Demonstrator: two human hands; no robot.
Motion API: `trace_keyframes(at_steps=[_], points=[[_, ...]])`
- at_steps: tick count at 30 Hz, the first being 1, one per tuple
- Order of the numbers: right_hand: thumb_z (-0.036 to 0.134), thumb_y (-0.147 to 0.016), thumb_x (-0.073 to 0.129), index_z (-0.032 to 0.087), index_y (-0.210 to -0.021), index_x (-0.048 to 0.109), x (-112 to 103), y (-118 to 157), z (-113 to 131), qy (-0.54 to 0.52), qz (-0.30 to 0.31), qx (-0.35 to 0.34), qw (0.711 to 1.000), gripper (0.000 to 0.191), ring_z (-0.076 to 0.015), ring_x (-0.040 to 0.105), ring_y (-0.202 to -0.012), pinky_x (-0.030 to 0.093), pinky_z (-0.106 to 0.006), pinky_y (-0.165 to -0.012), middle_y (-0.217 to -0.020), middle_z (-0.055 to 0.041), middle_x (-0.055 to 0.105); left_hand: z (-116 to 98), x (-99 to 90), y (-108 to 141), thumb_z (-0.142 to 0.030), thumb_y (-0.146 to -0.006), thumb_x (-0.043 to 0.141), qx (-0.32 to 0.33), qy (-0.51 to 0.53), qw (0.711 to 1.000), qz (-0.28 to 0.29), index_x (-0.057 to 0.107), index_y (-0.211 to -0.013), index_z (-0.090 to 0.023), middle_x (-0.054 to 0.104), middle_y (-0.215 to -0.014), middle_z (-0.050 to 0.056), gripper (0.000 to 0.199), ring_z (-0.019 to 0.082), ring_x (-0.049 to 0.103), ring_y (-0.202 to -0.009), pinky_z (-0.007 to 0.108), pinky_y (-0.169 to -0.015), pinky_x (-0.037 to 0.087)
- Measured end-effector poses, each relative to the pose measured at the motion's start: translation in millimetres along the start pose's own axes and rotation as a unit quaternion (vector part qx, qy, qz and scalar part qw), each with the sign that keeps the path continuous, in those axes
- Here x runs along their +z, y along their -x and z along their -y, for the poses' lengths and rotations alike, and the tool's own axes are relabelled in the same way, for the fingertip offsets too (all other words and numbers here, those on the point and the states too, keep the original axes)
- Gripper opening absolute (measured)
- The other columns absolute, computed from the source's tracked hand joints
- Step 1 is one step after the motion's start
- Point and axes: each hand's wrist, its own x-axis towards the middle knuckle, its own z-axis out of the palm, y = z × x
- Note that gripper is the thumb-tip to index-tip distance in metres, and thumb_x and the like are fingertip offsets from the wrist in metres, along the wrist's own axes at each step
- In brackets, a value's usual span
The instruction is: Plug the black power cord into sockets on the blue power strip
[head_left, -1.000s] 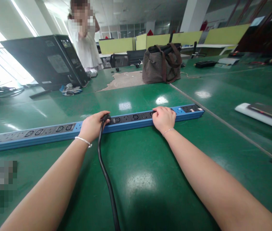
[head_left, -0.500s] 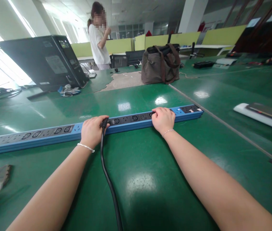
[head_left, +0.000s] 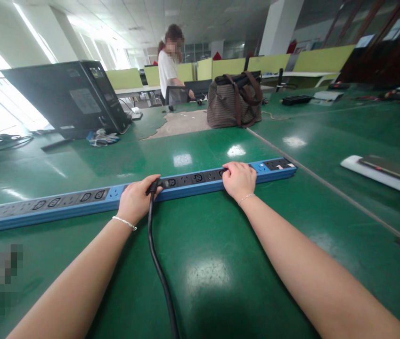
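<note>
A long blue power strip [head_left: 192, 188] with black sockets lies across the green table. My left hand [head_left: 136, 197] is closed around a black plug [head_left: 153, 185] at a socket near the strip's middle; how deep the plug sits is hidden by the fingers. From it a thick black power cord [head_left: 160, 270] runs down toward me. Farther right, my right hand [head_left: 239, 180] is wrapped over the strip, fingers curled behind its far edge and covering some sockets.
A black computer case [head_left: 61, 99] stands at the back left with work gloves [head_left: 102, 138] beside it. Behind the strip sits a brown bag [head_left: 233, 103]. A white, dark-topped object [head_left: 379, 174] lies to the right. Beyond the table stands a person [head_left: 168, 70].
Both hands keep their places on the plug and the strip. The view has tilted slightly upward. The person behind the table has moved right and lowered an arm toward the table.
</note>
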Motion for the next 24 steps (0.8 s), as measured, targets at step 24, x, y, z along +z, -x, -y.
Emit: trace_keyframes(at_steps=[24], points=[[0.018,-0.082,0.044,0.022,-0.095,0.072,-0.4,-0.1,0.2,0.001,0.006,0.003,1.000,0.030,-0.0236,0.055,-0.104,0.030,-0.039,-0.092,-0.106,-0.0046,0.072,-1.9,11.1,5.4,-0.042,-0.094,0.038,0.035,-0.039,0.997,-0.051,0.056,-0.127,-0.022,0.067,-0.121,0.009,0.043,0.023,0.065,-0.106,0.033,-0.092,0.047]])
